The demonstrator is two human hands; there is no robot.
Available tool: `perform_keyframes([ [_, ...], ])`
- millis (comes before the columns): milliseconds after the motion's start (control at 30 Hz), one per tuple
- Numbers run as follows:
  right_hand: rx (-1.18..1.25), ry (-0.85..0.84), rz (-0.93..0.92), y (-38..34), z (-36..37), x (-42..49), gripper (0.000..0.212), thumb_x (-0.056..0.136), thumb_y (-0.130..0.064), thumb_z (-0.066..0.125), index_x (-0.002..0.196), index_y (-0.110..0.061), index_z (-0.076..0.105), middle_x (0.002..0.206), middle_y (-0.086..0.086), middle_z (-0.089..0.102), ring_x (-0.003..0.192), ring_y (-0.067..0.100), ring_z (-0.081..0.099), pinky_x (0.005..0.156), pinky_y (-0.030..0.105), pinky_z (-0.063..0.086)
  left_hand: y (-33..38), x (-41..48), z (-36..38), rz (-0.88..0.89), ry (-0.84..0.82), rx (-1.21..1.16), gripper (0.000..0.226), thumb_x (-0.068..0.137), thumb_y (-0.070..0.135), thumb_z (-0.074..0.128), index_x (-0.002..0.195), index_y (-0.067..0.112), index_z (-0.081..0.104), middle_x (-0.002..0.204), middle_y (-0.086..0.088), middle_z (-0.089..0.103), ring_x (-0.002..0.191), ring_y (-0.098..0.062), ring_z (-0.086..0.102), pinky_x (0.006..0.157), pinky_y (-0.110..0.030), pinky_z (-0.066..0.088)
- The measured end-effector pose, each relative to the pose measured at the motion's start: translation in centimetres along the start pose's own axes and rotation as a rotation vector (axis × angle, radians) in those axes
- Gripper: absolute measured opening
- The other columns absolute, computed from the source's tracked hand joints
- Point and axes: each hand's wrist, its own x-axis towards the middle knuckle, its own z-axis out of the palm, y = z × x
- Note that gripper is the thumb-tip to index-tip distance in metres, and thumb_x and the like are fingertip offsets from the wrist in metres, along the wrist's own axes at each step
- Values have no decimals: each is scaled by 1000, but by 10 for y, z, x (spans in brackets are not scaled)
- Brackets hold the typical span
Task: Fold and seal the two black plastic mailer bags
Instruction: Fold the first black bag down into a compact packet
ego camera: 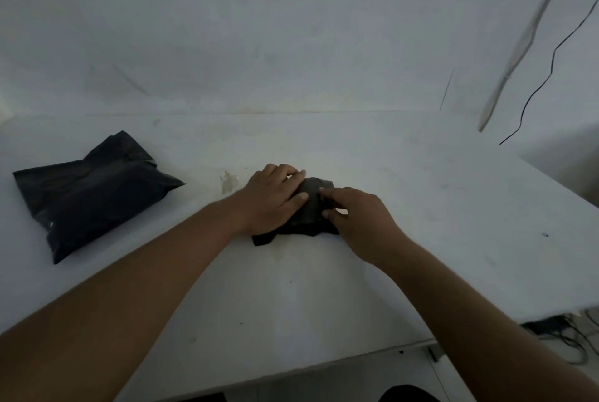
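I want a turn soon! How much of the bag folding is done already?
Looks done: the left bag lies folded on the table, untouched; its seal is too dark to check. In hand: the left hand presses the middle bag flat while the right hand seems to pinch its fold. Left: sealing that one.

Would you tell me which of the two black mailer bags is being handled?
The smaller bag at centre, under the left hand and right hand; the larger bag lies untouched at left.
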Motion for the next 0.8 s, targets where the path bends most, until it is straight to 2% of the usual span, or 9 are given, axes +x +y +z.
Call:
perform_keyframes([
  [67, 11, -41, 12, 2, -4, -1, 47, 95, -20, 62, 142, -24, 53, 136, 0, 60, 123, 18, 54, 105, 30, 41, -12, -11, -5, 67, -29, 116, 87, 88, 69, 5, 159, 18, 12, 159, -5, 25, 143, -22, 21, 117, -38, 23],
  [133, -39, -108, 4, 3, -14, 2, 50, 91, -20, 68, 139, -24, 55, 136, -3, 60, 123, 15, 55, 103, 28, 42, -16, -18, -4, 92, -35, 206, 88, 87, 72, 1, 159, 22, 0, 165, -5, 12, 151, -21, 8, 123, -40, 9],
  [200, -143, -161, 4, -5, -26, 10, 40, 90, -22, 67, 130, -19, 62, 127, -1, 62, 116, 18, 58, 96, 28, 45, -13, -20, 0, 112, -18, 248, 85, 90, 70, -1, 159, 20, -5, 167, -4, 5, 154, -18, -2, 124, -44, -3],
  [300, -158, 19, 26, -27, -25, 31, 28, 100, -23, 46, 111, -8, 67, 115, 9, 65, 107, 26, 59, 86, 31, 43, -13, -18, 5, 122, -25, 179, 82, 93, 66, 6, 159, 17, -7, 167, -5, 5, 154, -17, -4, 124, -40, -5],
  [400, -38, 21, -1, -39, 7, 42, 38, 105, -24, 35, 132, -5, 54, 134, 14, 57, 125, 29, 51, 99, 32, 35, -16, -18, 5, 138, -32, 143, 81, 97, 64, 12, 158, 15, -8, 168, -4, 0, 153, -14, -8, 125, -36, -4],
  [467, -97, -73, -40, -32, 32, 41, 49, 107, -28, 29, 150, -4, 32, 155, 14, 38, 145, 27, 32, 116, 33, 24, -16, -21, 4, 95, -82, 88, 85, 98, 66, 18, 156, 15, -16, 166, -1, -15, 151, -10, -17, 124, -33, -6],
  [533, -150, -77, -54, -23, 42, 40, 56, 108, -33, 26, 156, -5, 18, 164, 12, 21, 152, 23, 16, 123, 35, 12, -18, -26, 2, 21, -148, 31, 96, 94, 72, 24, 152, 14, -26, 162, 1, -28, 148, -8, -24, 124, -30, -7],
  [733, -128, -46, -56, -13, 47, 45, 57, 107, -38, 23, 156, -8, 22, 163, 11, 25, 151, 22, 19, 123, 36, 15, -31, -49, -21, -146, -348, 6, 125, 77, 87, 38, 149, 14, -32, 153, 8, -37, 142, -5, -29, 120, -27, -8],
  [800, -146, -25, -76, -11, 49, 45, 57, 107, -37, 23, 155, -6, 23, 162, 12, 27, 150, 24, 21, 123, 37, 17, -30, -50, -31, -147, -278, -121, 120, 77, 87, 35, 151, 17, -28, 156, 8, -34, 145, -5, -27, 123, -31, -3],
])
